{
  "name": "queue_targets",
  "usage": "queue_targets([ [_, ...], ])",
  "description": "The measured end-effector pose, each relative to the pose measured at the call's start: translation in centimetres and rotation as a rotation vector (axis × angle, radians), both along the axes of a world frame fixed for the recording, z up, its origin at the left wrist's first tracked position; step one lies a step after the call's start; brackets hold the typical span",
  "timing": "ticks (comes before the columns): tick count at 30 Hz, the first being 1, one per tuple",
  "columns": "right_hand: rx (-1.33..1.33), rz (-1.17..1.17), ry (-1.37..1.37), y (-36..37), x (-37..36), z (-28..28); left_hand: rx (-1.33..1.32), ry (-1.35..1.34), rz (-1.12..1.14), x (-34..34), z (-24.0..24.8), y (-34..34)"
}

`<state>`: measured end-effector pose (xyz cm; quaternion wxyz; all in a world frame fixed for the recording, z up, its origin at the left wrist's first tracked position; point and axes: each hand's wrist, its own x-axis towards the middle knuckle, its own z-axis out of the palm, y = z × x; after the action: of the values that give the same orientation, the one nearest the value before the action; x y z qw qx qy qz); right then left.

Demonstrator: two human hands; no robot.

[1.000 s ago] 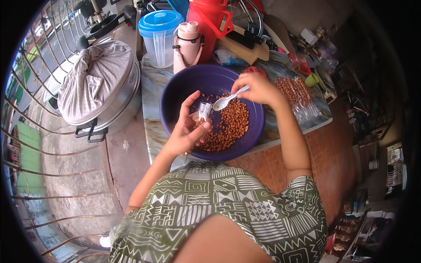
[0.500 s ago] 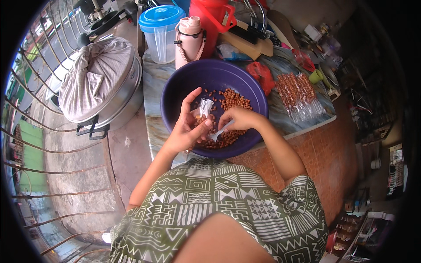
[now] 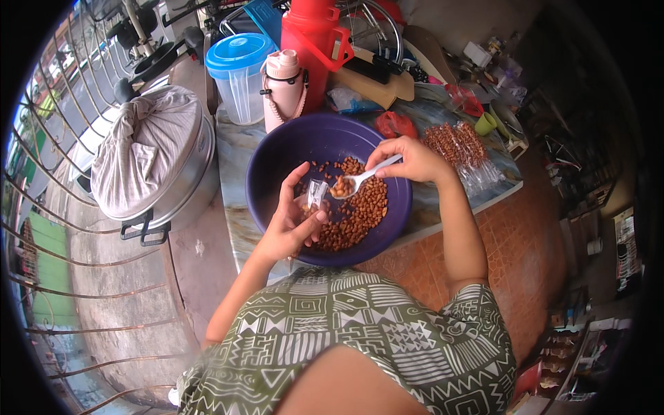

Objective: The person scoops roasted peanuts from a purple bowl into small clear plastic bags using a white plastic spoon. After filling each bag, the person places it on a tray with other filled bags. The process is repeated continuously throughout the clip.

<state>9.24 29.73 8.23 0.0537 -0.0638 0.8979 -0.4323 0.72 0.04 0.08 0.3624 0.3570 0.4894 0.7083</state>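
Note:
A purple basin (image 3: 277, 142) on the table holds loose brown peanuts (image 3: 363, 211), heaped toward its right and near side. Over its left part, my left hand (image 3: 290, 221) grips a small clear plastic bag (image 3: 317, 194) with its mouth upward; the fingers hide most of the bag. My right hand (image 3: 411, 162) pinches the handle of a white plastic spoon (image 3: 370, 174). The spoon's bowl carries a scoop of peanuts and is close beside the bag's mouth.
Filled narrow packets (image 3: 460, 149) lie on the marbled table (image 3: 235, 173) at right, by a red plastic bag (image 3: 396, 125). Behind the basin stand a pink bottle (image 3: 282, 90), a blue-lidded container (image 3: 241, 76) and a red jug (image 3: 308, 55). A cloth-covered pot (image 3: 149, 149) is at left.
My right hand has risen from low in the basin, lifting the spoon with peanuts up to the bag's right. My left hand still holds the bag. The whole view has shifted slightly.

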Motion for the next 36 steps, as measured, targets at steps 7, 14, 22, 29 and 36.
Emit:
queue_targets([
  [7,0.089,-0.173,-0.109,-2.2,-1.0,7.3,-0.055,0.022,-0.023,0.1,0.2,-0.1],
  [14,0.216,0.063,0.008,-3.2,-2.8,7.8,-0.052,0.02,-0.04,0.2,0.1,-0.1],
  [22,0.404,0.095,0.107,-5.0,-3.0,9.0,-0.058,0.018,-0.026,0.2,0.4,-0.1],
  [29,0.475,0.092,0.231,-6.3,-2.4,9.3,-0.04,0.016,-0.03,0.2,0.3,0.0],
  [36,0.587,0.097,0.314,-7.3,-1.7,9.6,-0.046,0.017,-0.016,0.3,0.3,0.0],
])
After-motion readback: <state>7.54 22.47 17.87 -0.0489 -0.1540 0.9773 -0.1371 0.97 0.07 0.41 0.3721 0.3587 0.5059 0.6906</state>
